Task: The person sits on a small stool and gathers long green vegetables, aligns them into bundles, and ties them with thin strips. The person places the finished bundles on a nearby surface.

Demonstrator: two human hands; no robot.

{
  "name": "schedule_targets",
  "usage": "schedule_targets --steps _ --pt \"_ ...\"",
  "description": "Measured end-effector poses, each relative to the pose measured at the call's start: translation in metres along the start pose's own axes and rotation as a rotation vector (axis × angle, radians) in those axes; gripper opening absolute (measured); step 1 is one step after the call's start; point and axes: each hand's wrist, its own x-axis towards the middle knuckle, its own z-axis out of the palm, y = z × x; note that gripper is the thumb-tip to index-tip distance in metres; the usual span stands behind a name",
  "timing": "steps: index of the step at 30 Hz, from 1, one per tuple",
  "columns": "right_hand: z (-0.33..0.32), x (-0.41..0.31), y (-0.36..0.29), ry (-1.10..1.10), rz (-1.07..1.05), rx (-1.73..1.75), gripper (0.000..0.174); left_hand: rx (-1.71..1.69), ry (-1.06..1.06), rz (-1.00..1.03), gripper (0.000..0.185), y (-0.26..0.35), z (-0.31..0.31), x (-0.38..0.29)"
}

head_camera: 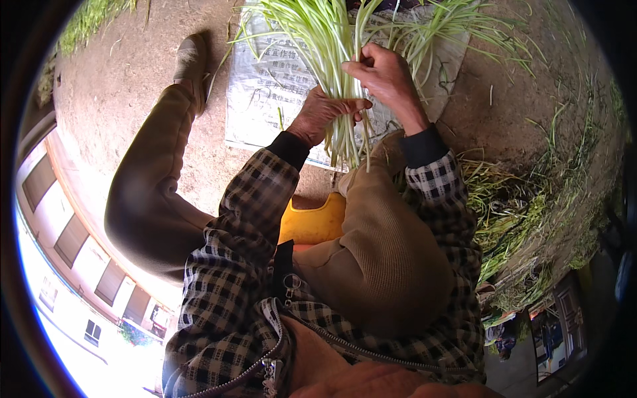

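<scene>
My left hand [323, 114] is wrapped around a thick bundle of long green stalks [332, 64], probably chives, with pale stem ends. The stem ends hang below my fist, towards me, and the leaves fan out away from me. On the bundle's right side, my right hand [387, 74] has its thumb and bent fingers closed around a few stalks. Both hands are above a whitish printed plastic sheet [249, 112] on the ground. Loose stalks of the same kind [443, 27] lie at the sheet's far right, beyond my right hand.
A yellow plastic object [313, 221], perhaps a stool, shows between my legs. Discarded leaves and stalks [517, 214] are heaped on the ground to my right. More greenery [92, 22] lies at far left. A person [503, 343] appears small near a doorway at lower right.
</scene>
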Motion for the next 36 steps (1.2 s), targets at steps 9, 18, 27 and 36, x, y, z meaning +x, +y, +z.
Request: schedule_targets --steps 9,18,27,36 --pt "-0.017 -0.074 0.019 -0.182 0.162 0.349 0.025 -0.131 -0.061 0.024 0.025 -0.001 -0.004 -0.003" --pt "-0.006 -0.123 0.038 -0.168 0.149 0.324 0.016 -0.247 -0.101 -0.072 0.017 -0.023 0.003 -0.013" --pt "0.003 -0.153 0.052 -0.142 0.147 0.341 0.014 -0.189 -0.082 -0.175 0.029 -0.046 0.007 -0.027" --pt "0.004 -0.157 0.034 -0.100 0.138 0.260 0.015 -0.074 -0.064 -0.135 0.025 -0.049 0.007 -0.027"
